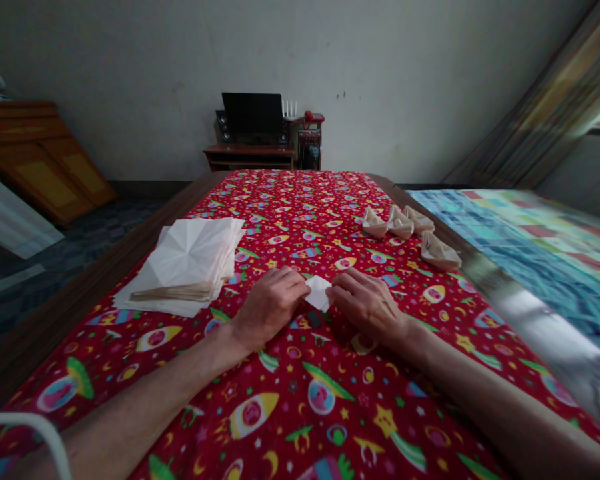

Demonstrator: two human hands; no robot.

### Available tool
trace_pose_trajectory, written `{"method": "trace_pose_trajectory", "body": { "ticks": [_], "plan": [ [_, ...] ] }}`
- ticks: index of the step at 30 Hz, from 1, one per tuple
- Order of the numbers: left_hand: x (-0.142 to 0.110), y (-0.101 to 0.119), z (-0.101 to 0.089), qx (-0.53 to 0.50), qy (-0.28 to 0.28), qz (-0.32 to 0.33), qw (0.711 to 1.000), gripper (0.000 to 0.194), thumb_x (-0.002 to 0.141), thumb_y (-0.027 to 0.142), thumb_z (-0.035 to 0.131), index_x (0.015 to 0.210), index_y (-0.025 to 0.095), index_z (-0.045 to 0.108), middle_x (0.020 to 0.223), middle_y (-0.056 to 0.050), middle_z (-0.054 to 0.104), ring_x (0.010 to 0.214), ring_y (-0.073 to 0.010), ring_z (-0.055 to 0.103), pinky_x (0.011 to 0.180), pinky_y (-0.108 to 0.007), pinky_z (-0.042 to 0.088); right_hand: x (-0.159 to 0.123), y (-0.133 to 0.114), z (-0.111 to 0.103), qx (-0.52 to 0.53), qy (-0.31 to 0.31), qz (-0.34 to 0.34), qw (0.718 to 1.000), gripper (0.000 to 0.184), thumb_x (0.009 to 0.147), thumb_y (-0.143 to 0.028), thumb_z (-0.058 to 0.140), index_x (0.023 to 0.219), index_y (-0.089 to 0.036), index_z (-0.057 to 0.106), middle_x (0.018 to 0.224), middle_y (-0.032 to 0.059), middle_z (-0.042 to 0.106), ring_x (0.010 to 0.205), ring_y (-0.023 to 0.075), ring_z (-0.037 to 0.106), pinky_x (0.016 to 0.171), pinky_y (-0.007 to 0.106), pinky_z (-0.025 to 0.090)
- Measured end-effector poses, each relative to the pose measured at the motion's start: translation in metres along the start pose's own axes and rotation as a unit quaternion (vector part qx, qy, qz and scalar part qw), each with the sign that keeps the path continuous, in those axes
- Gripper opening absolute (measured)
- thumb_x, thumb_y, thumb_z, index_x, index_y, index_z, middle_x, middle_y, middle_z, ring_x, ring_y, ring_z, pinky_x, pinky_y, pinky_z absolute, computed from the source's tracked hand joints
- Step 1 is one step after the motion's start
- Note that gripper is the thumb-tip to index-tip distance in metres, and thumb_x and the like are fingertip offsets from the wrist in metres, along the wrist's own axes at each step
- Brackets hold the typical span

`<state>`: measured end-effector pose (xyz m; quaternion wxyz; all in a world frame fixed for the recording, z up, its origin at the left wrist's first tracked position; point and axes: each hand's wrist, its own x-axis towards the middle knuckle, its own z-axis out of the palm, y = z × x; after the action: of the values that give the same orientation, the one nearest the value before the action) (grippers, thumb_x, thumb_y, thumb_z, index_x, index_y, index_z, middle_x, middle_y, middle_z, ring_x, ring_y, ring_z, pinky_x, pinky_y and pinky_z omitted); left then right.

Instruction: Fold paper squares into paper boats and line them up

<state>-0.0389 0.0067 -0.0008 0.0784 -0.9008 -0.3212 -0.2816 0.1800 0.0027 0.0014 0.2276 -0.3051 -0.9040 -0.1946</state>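
Observation:
A small folded piece of white paper lies between my two hands, over the red patterned cloth. My left hand pinches its left corner with the fingers closed. On the opposite side my right hand grips the right corner, fingers curled in. To the left of my left hand rests a stack of creased white paper sheets, some of them folded along the front. Several folded paper boats stand beyond my right hand, and one paper boat sits nearer to me.
The red cloth with rockets and stars covers a dark wooden table. Past its far end, a monitor stands on a small desk. A bed is on the right, a wooden cabinet on the left. A white cable curves at lower left.

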Motion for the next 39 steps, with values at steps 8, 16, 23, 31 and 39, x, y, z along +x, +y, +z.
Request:
{"method": "trace_pose_trajectory", "body": {
  "ticks": [8, 16, 23, 31, 39],
  "plan": [
    [-0.012, 0.005, -0.002, 0.025, -0.087, 0.051, 0.995, 0.017, 0.093, 0.017, 0.048, 0.099, 0.016, 0.063, 0.091, -0.004, 0.064, 0.087, -0.0182, 0.056, 0.078, -0.032, 0.045, -0.015, -0.001, -0.009, 0.072, -0.108, -0.016, 0.991, 0.017, 0.09, -0.013, 0.047, 0.099, -0.015, 0.062, 0.098, 0.0094, 0.061, 0.085, 0.0186, 0.051, 0.063, 0.028, 0.043],
    [-0.02, 0.006, 0.005, -0.08, -0.038, 0.016, 0.996, 0.016, 0.092, 0.017, 0.049, 0.088, 0.014, 0.063, 0.09, -0.006, 0.064, 0.089, -0.0178, 0.057, 0.079, -0.031, 0.049, -0.025, 0.009, 0.004, 0.203, -0.041, 0.038, 0.978, 0.02, 0.093, -0.019, 0.047, 0.094, -0.018, 0.067, 0.095, 0.0078, 0.064, 0.08, 0.0148, 0.059, 0.066, 0.025, 0.048],
    [-0.019, 0.002, 0.015, -0.194, 0.016, -0.073, 0.978, 0.007, 0.084, 0.011, 0.06, 0.081, 0.015, 0.065, 0.083, -0.004, 0.064, 0.081, -0.0156, 0.06, 0.075, -0.027, 0.049, -0.024, 0.011, 0.011, 0.351, -0.043, 0.16, 0.921, 0.016, 0.089, -0.027, 0.056, 0.091, -0.02, 0.071, 0.091, 0.005, 0.066, 0.079, 0.0135, 0.062, 0.071, 0.023, 0.048],
    [-0.012, 0.007, 0.011, -0.235, 0.017, -0.178, 0.955, 0.011, 0.08, 0.013, 0.064, 0.07, 0.015, 0.067, 0.078, -0.002, 0.064, 0.072, -0.0124, 0.061, 0.067, -0.022, 0.047, -0.012, 0.006, 0.008, 0.321, -0.086, 0.264, 0.905, 0.021, 0.09, -0.03, 0.054, 0.082, -0.017, 0.069, 0.082, 0.0037, 0.066, 0.072, 0.014, 0.06, 0.066, 0.024, 0.043],
    [-0.009, 0.005, 0.018, -0.186, -0.008, -0.204, 0.961, 0.014, 0.085, 0.018, 0.058, 0.072, 0.016, 0.061, 0.081, -0.001, 0.058, 0.073, -0.0124, 0.056, 0.068, -0.024, 0.043, -0.005, 0.001, 0.012, 0.213, -0.096, 0.283, 0.93, 0.028, 0.091, -0.034, 0.05, 0.076, -0.018, 0.066, 0.074, 0.0023, 0.066, 0.065, 0.0138, 0.057, 0.059, 0.023, 0.035]
  ]
}}
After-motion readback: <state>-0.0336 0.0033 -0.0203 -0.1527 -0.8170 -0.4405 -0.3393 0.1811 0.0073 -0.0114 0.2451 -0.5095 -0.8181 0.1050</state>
